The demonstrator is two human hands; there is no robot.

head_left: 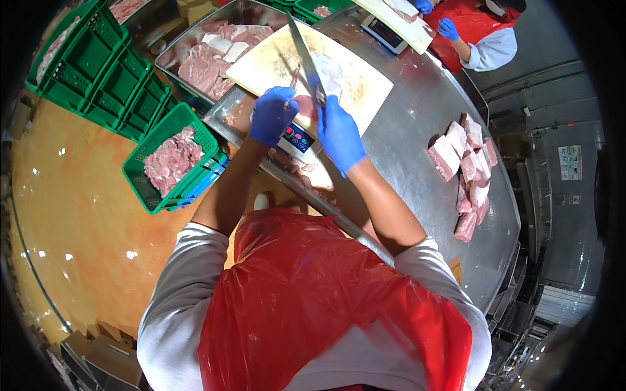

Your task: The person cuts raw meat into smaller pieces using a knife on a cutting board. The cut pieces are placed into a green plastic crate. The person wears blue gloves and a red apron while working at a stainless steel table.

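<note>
My right hand (340,133), in a blue glove, is wrapped round the handle of a long knife (302,55). Its blade points away from me, tilted up over the white cutting board (365,78). A pink piece of meat (305,109) lies at the board's near edge, between my hands. My left hand (272,116), also blue-gloved, is closed with its curled fingers at the left side of that meat. A thin dark strip shows just beyond those fingers; its kind is unclear. Below the board, a scale's blue button panel (298,138) peeks out between my wrists.
Cut meat blocks (471,163) are piled on the steel table (417,189) at right. A metal tub (171,60) of meat stands at far left, near stacked green crates (104,78). A green basket (134,171) holds meat trimmings. Across the table, a person (479,39) works at another board.
</note>
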